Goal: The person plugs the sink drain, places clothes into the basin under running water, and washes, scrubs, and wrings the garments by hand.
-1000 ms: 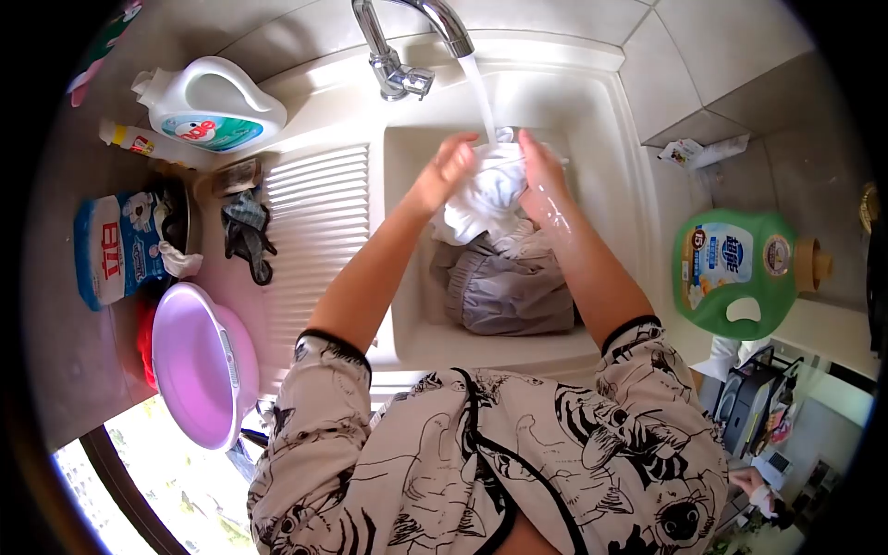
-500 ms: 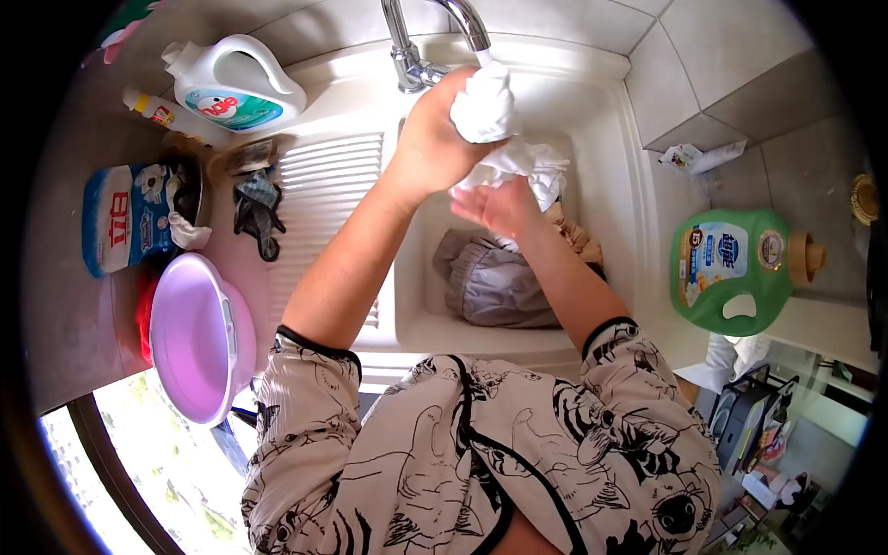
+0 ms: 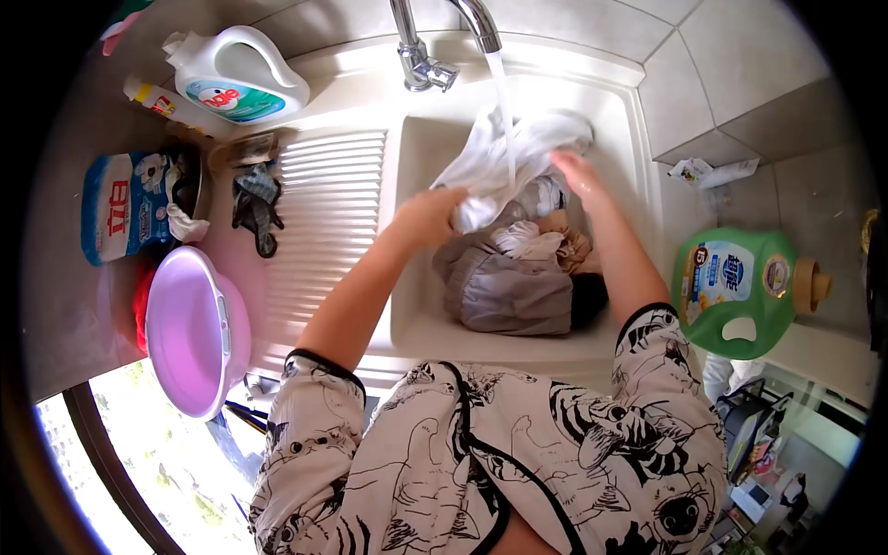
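Observation:
A wet white cloth [image 3: 518, 153] is spread between my hands over the sink [image 3: 407, 305], beneath running water from the tap [image 3: 483, 37]. My left hand [image 3: 430, 218] is closed on its lower left end, where the fabric bunches up. At the cloth's right edge, my right hand [image 3: 583, 176] pinches it with the fingertips; part of that grip is hidden. Below the cloth, grey trousers or shorts [image 3: 509, 291], a beige piece [image 3: 573, 250] and a black piece [image 3: 588, 301] lie heaped in the basin.
Left of the basin is a ribbed drainboard [image 3: 328, 203] with a dark wet cloth [image 3: 256, 208] beside it. A purple basin [image 3: 190, 333], a white detergent jug [image 3: 236, 79] and a blue-white bag [image 3: 120, 208] stand farther left. A green detergent jug [image 3: 735, 291] is at the right.
The bunched white cloth has been opened out and lowered into the basin. My left hand moved down towards me, my right hand to the right. The water stream now shows plainly.

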The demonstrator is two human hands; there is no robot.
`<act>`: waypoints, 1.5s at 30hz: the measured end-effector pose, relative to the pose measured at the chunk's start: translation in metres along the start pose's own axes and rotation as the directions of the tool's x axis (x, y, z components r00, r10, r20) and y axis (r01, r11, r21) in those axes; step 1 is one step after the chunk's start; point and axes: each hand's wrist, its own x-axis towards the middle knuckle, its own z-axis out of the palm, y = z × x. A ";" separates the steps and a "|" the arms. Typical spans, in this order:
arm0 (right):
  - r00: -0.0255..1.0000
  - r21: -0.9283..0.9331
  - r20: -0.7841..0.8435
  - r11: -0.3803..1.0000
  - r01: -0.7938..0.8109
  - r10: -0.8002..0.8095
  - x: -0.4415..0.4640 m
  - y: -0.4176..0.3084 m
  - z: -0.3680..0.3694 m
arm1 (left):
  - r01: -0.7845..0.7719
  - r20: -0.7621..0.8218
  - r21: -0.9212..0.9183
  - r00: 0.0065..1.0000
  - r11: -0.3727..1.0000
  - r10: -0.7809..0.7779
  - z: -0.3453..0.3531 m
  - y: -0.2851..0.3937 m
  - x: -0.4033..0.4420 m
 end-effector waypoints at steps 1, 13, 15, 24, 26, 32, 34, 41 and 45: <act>1.000 -0.003 -0.001 1.000 -0.001 0.001 0.006 0.020 0.000 | 0.052 0.233 0.221 0.967 0.974 -0.104 0.010 -0.003 0.009; 0.842 -0.895 0.198 0.256 0.364 -0.503 0.005 0.086 0.048 | 0.199 0.049 0.497 0.965 0.845 -0.256 0.089 -0.020 0.077; 0.799 -0.942 0.174 0.140 0.306 -0.576 0.008 0.097 0.047 | 0.227 0.070 0.435 0.956 0.871 -0.284 0.092 -0.030 0.078; 0.930 -0.830 0.165 0.463 0.311 -0.329 0.012 0.068 0.010 | 0.306 -0.030 0.320 0.949 0.897 -0.314 0.118 -0.082 0.097; 0.967 -0.716 0.057 0.665 0.213 -0.249 -0.007 0.037 -0.005 | 0.293 -0.083 0.346 0.956 0.891 -0.282 0.127 -0.088 0.102; 0.996 -0.634 -0.004 0.770 0.069 -0.092 -0.135 -0.042 -0.065 | 0.338 -0.022 0.402 0.932 0.851 -0.361 0.120 -0.077 0.102; 0.982 -0.731 0.065 0.678 -0.076 0.180 -0.155 -0.044 -0.061 | 0.341 -0.030 0.405 0.932 0.848 -0.360 0.119 -0.071 0.101; 0.954 -0.586 0.258 0.760 0.282 -0.155 -0.106 -0.024 -0.002 | 0.209 -0.082 0.427 0.978 0.880 -0.193 0.161 -0.035 0.077; 0.800 -0.392 0.191 0.703 0.594 -0.569 -0.002 0.030 0.046 | -0.072 0.137 0.523 0.991 0.849 -0.001 0.139 -0.054 0.078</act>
